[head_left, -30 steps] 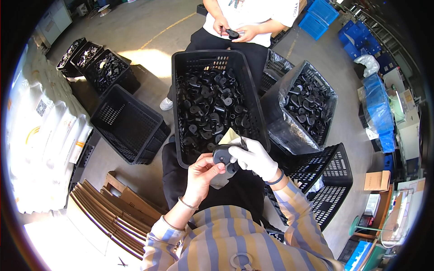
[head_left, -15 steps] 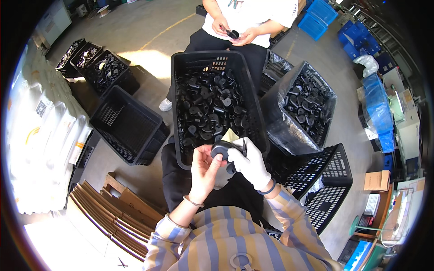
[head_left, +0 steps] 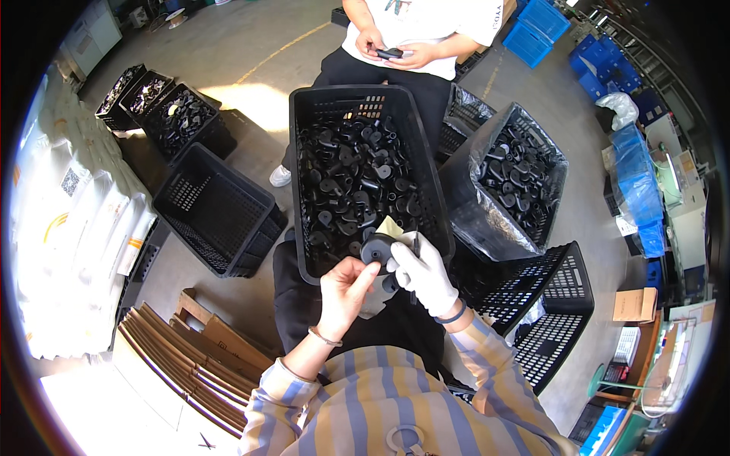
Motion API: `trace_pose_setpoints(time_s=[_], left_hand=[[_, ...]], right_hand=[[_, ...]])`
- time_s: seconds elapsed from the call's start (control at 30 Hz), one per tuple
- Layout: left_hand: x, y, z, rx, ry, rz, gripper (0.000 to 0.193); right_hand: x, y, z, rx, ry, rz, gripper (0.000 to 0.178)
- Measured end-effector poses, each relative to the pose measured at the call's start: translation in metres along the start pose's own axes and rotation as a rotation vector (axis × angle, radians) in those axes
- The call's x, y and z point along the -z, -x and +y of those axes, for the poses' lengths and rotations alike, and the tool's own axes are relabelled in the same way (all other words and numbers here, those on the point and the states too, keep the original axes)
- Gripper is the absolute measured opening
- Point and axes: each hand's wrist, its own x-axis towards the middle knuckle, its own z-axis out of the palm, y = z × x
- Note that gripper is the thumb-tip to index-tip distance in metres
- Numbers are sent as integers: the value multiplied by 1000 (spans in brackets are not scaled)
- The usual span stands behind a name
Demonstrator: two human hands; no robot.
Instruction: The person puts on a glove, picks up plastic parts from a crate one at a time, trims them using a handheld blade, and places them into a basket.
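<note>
Between my hands, over the near end of a large black crate (head_left: 295, 190), is a black plastic part (head_left: 376, 248) with a round disc-like end. My bare left hand (head_left: 344, 292) pinches its lower left edge between thumb and fingers. On its right side, my white-gloved right hand (head_left: 424, 277) is closed, with a thin dark rod-like tool (head_left: 416, 242) upright in its grip; the tool's working end is hard to make out. Many similar black parts (head_left: 357, 178) fill the crate. Behind the held part, a pale yellow piece of paper (head_left: 390, 226) shows.
Across the crate sits a person in a white shirt (head_left: 418, 26), also handling a black part (head_left: 389, 53). A lined crate (head_left: 487, 213) of parts stands right, an empty black crate (head_left: 217, 213) left. Folded cardboard (head_left: 190, 372) and white sacks (head_left: 84, 228) lie to my left.
The black part has been turned so its round face shows more toward me. My right hand has shifted slightly right and down. The person opposite has turned their part flatter.
</note>
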Motion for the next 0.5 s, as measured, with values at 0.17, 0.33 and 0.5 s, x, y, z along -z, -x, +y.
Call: trace_pose_setpoints(time_s=[0.17,0.33,0.5], left_hand=[[-10,-1,2,-301,-125,23,14],[-2,1,4,-200,-189,-12,19],[10,-6,5,56,173,40,43]], right_hand=[[6,-4,3,-215,-163,-105,22],[7,-6,9,-289,-239,-148,22],[3,-1,9,-99,-104,-65,18]])
